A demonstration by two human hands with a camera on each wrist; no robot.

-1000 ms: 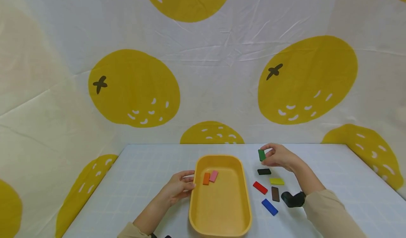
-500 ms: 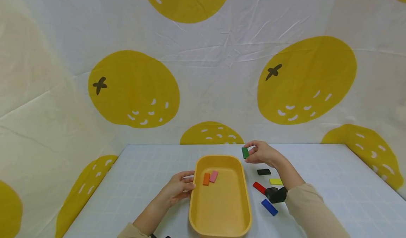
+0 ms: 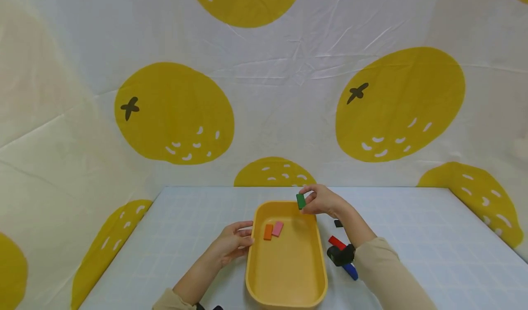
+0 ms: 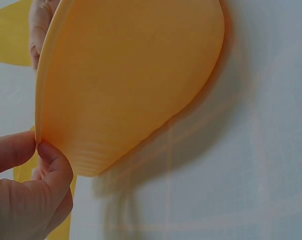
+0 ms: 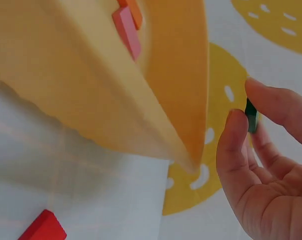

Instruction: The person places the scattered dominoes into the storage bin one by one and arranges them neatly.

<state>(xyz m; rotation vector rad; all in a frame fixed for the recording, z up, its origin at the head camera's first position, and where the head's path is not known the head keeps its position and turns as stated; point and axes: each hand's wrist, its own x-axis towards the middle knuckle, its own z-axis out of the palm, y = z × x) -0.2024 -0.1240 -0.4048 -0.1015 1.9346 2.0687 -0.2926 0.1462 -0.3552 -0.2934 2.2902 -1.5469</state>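
tray: 1 | hands: 2 | sleeves: 2 | visible blocks: 6 (orange, pink, green, black, red, blue)

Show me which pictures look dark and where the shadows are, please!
Left wrist: dim, with a big soft shadow beside the yellow tray on the table; right wrist: dim too, with a blurry-edged shadow below the tray; head: brighter, and the green block in the right hand shows clearly.
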